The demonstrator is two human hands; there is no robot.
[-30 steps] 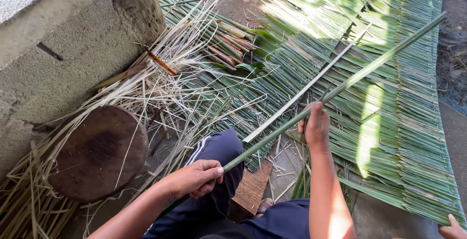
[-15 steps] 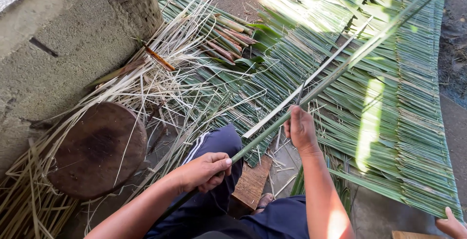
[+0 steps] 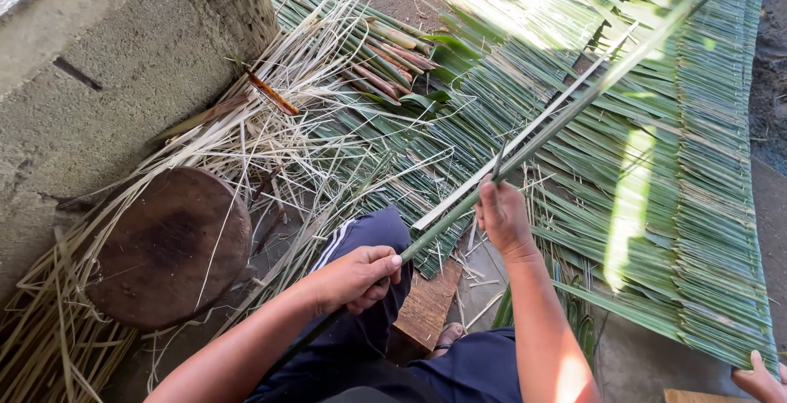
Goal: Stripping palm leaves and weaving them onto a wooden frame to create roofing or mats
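Concrete floor point(image 3: 98, 108), woven green leaf mat point(image 3: 697, 206), dry straw litter point(image 3: 270, 141)

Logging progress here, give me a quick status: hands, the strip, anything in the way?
Left hand and right hand both grip the long green leaf strip. Strip slants over the woven leaf panel. Another person's hand at panel's corner.

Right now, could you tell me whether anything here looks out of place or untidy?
Dry pale strips lie scattered over the ground beside the round wooden block. Otherwise the woven leaf mat lies in even rows, and both hands grip the long green stem.
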